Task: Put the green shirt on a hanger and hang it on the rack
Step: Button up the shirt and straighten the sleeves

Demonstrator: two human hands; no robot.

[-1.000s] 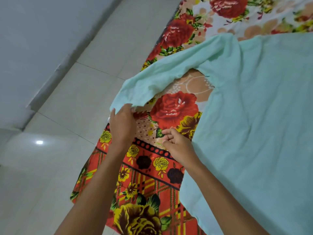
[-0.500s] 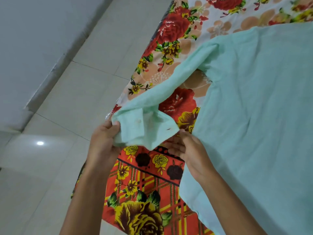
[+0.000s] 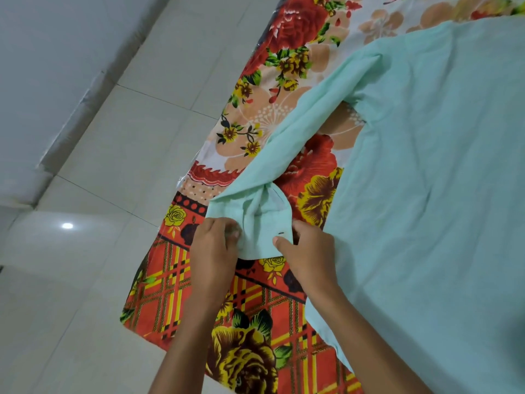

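So in the last second the sleeve cuff (image 3: 262, 226) has gone from bunched up at the bed edge, to lifted and opened out between the hands, to where it is now: pulled back down toward us and spread over the floral bedsheet (image 3: 284, 81). The sleeve itself has also straightened out into one long diagonal run from the shoulder. We read that as sleeve-tidying, meaning the shirt is being flattened before anything goes inside it. No hanger and no rack anywhere in view, so we reckon the task is barely started.

Going left to right, with the cuff as our landmark:

- Far left of the cuff it's just pale floor tiles (image 3: 99, 137) with one bright light reflection on them.
- Just left of the cuff, the left hand (image 3: 214, 245) is touching its left edge, fingers curled onto the cloth. Looks like a pinch, thumb on top.
- Just right of the cuff, the right hand (image 3: 308, 251) has its thumb pressed over the cuff's lower right corner, gripping it too.
- Right of the cuff, well across the bed, the body of the green shirt (image 3: 426, 180) lies flat on the sheet and runs out of frame.

Count: one shirt, one sleeve visible (the other is out of shot), one cuff, one bedsheet, two hands, zero hangers, zero racks.
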